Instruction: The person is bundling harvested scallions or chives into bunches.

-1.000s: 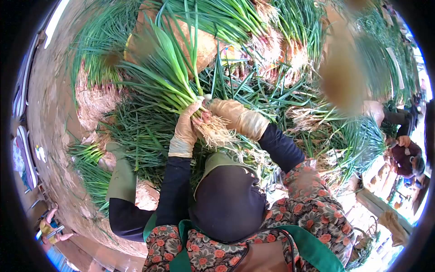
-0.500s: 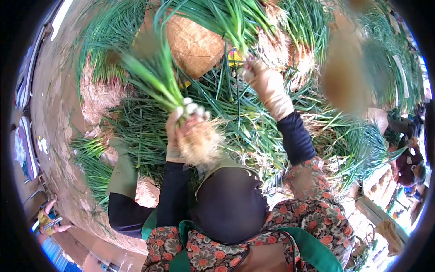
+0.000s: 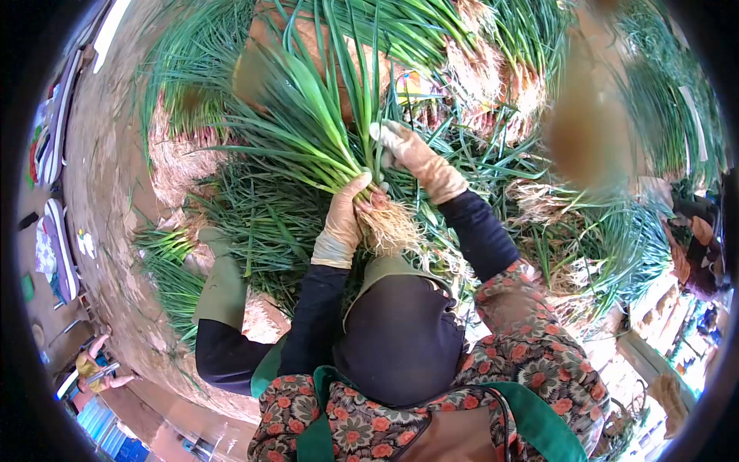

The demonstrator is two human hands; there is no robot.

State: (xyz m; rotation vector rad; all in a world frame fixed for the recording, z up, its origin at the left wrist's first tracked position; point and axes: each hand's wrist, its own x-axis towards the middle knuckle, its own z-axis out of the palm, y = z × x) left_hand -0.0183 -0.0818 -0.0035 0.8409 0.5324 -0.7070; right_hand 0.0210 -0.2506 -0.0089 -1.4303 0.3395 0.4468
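My left hand, in a pale glove, is closed round the lower stalks of a bunch of green onions. The bunch tilts up to the left, and its stringy roots hang out to the right of my fist. My right hand, also gloved, is just right of the bunch, its fingers curled at a few upright green onion stalks beside it. Some of its fingertips are hidden behind the leaves. Beneath both hands lies a heap of loose green leaves.
Bundled green onions with roots lie at the left, and more bundles at the upper right. A brown rounded object stands behind the bunch. My boot is at the lower left. A person is at the far right.
My right hand has come down and left to the bunch, bringing stalks alongside it. My left hand has moved right and slightly down, and the bunch's blur has gone.
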